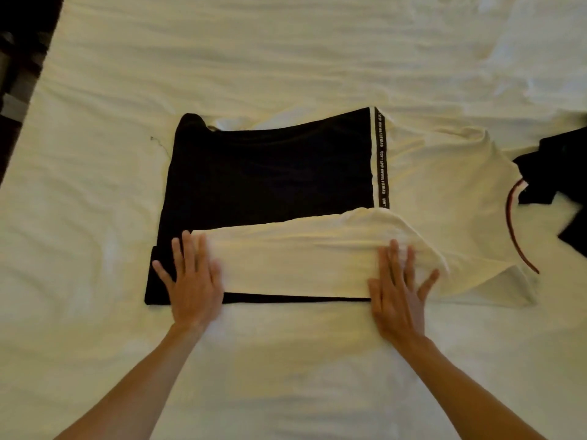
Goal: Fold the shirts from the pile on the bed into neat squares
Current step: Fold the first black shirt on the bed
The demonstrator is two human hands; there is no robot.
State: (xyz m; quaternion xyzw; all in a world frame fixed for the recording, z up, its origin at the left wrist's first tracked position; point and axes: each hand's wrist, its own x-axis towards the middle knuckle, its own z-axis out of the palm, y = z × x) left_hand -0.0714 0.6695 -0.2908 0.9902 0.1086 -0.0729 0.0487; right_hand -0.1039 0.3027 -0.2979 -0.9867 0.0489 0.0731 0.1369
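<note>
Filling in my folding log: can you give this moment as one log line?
step: near side folded over | shirt: black-and-white, flat on bed | left hand: flat on fold | right hand: flat on fold | dark garment: at right

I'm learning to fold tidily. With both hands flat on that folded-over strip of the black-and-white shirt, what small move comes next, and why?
Probably fold the far long edge toward you to match. The left hand and right hand press the near white flap flat, but the shirt still lies unfolded along its far side, collar to the right.

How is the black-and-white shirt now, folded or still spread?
Partly folded: the shirt's near white flap lies turned over it, under both flat hands.
</note>
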